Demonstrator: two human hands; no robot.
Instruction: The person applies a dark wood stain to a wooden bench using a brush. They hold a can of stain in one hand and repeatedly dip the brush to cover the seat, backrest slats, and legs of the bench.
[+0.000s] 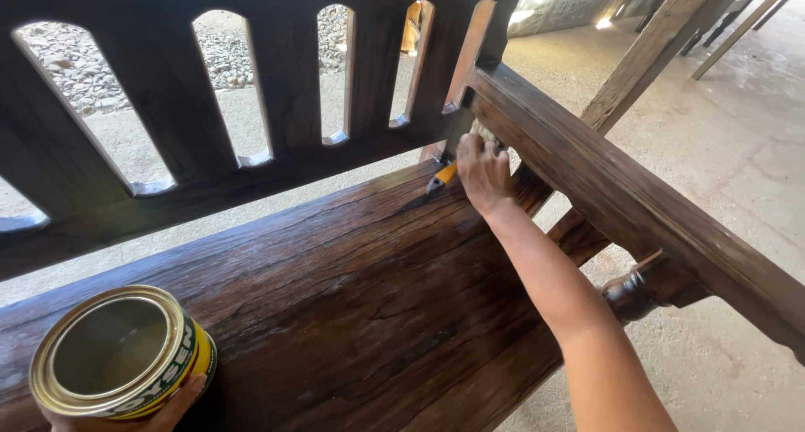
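- Brush [442, 177] with an orange handle sits in my right hand [482, 174], fingers pressed together around it, up at the far corner of the bench seat [352, 289] where the slatted backrest [285, 88] meets the armrest [620, 197].
- Bristles should, I judge, be worked along the grain and pushed well into that corner joint, with light pressure so no dark finish pools under the slats.
- Tin [117, 356], round, open, yellow-sided, rests at the near left end of the seat; my left hand [168, 411] cups it from below, fingers curled on its wall. I would keep it level and steady.
- Bristles themselves are hidden behind my knuckles, so I cannot tell how loaded they are.
- Most of my left hand is cut off by the frame edge.
- The tin's inside looks pale and shiny; how much liquid remains is hard to make out.
- The bench legs and the turned post [633, 291] under the armrest are only partly visible.
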